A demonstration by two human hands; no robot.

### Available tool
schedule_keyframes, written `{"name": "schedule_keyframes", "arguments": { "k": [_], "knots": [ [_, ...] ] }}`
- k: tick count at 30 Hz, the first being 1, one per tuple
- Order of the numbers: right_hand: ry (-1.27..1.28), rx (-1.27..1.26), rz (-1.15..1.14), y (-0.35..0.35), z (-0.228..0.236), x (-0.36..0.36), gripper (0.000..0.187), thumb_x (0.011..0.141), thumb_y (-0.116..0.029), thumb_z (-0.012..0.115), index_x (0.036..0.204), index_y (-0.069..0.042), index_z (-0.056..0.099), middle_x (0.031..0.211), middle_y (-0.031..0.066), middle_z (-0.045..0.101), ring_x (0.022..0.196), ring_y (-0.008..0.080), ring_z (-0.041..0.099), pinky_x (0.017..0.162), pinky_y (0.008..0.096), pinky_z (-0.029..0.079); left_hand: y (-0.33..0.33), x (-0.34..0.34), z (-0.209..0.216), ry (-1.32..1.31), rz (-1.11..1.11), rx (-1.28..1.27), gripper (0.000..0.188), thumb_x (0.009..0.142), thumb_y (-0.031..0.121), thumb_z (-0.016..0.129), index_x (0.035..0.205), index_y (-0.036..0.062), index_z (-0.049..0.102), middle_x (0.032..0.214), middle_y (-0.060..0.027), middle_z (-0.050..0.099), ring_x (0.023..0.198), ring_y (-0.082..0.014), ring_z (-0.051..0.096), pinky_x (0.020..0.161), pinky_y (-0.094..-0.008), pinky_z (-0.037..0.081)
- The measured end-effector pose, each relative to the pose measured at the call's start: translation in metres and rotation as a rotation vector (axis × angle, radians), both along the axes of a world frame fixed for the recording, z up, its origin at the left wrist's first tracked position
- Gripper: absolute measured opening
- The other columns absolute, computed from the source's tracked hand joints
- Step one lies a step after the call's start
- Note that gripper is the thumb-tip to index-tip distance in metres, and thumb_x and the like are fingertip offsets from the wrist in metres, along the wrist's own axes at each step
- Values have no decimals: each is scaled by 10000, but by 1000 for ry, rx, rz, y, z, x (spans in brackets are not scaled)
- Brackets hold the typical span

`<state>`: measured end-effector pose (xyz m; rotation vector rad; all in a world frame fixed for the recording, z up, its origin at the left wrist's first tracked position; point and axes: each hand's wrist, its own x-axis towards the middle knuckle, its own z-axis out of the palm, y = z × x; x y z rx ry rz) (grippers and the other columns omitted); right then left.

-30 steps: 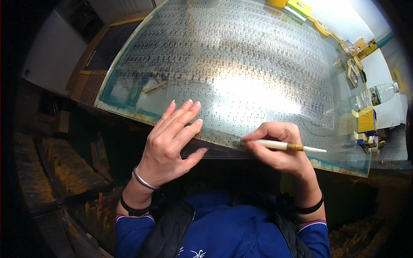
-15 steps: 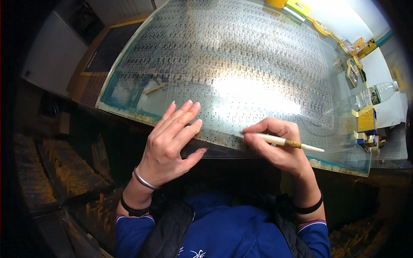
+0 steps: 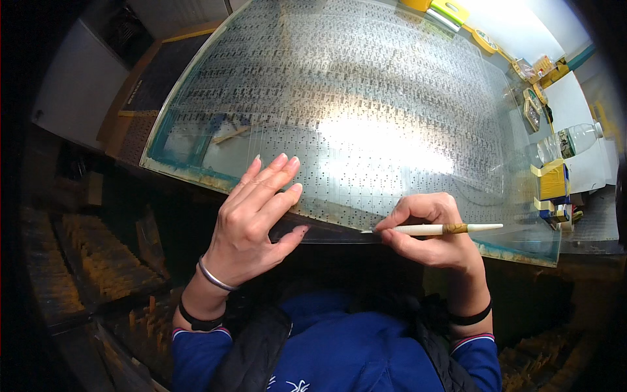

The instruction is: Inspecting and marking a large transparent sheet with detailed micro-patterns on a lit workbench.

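A clear film (image 3: 307, 140) covered with rows of small dark marks lies over a glass-topped table, and its near edge hangs over the table's front. My left hand (image 3: 258, 209) rests flat on the film near this edge, fingers spread and holding nothing. To its right, my right hand (image 3: 428, 228) pinches a slim cream-coloured craft knife (image 3: 421, 230) with brown tape round its handle. The knife lies almost level, with its thin tip pointing left at the film's near edge. Whether the tip touches the film I cannot tell.
At the right stand a clear plastic bottle (image 3: 575, 139) and a yellow-and-blue box (image 3: 554, 181). A yellow tape roll (image 3: 484, 41) lies at the back right. Under glass at the left is a small wooden stick (image 3: 230, 135). Racks with brownish pieces (image 3: 108, 251) fill the lower left.
My right hand has come slightly nearer to me, and the knife has turned level with its tip now showing at the film's edge. My left hand has barely moved.
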<state>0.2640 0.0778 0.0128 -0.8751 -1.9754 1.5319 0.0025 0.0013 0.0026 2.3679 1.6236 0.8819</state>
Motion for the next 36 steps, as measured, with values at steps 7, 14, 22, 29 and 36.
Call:
{"name": "schedule_keyframes", "arguments": {
  "k": [7,14,22,29,36],
  "knots": [
    [-42,-5,-62,-2,2,2,114,818,-74,660,844,37,677,731,58,672,629,62,593,557,205,465,0,-1,0,-4,-1,3,483,602,76,790,1048,12,618,1281,-186,561,1253,-353,487,1070,-511,329],
    [6,-172,-290,-8,3,-2,122,826,-86,672,867,28,688,695,29,652,599,48,570,523,196,439,0,0,0,5,1,3,447,611,75,778,1023,0,621,1261,-182,563,1234,-335,502,1058,-496,360],
    [-4,-281,95,1,16,20,142,776,-106,695,841,20,693,724,60,674,642,81,604,574,209,461,-1,-1,-4,-18,-4,27,483,589,65,794,1034,13,613,1273,-192,567,1243,-359,497,1059,-509,343],
    [85,-114,-407,14,1,9,178,869,-115,663,991,15,663,784,44,669,671,65,602,573,200,484,-1,4,-1,0,-12,36,447,613,83,785,1023,-3,632,1240,-186,587,1206,-344,531,1030,-497,385],
    [-25,-32,-297,14,-4,15,149,836,-80,652,933,30,679,733,36,665,653,50,586,588,187,469,-2,4,-1,6,-7,34,436,616,89,789,1015,6,634,1240,-181,588,1202,-345,534,1025,-500,389]
  ]
}}
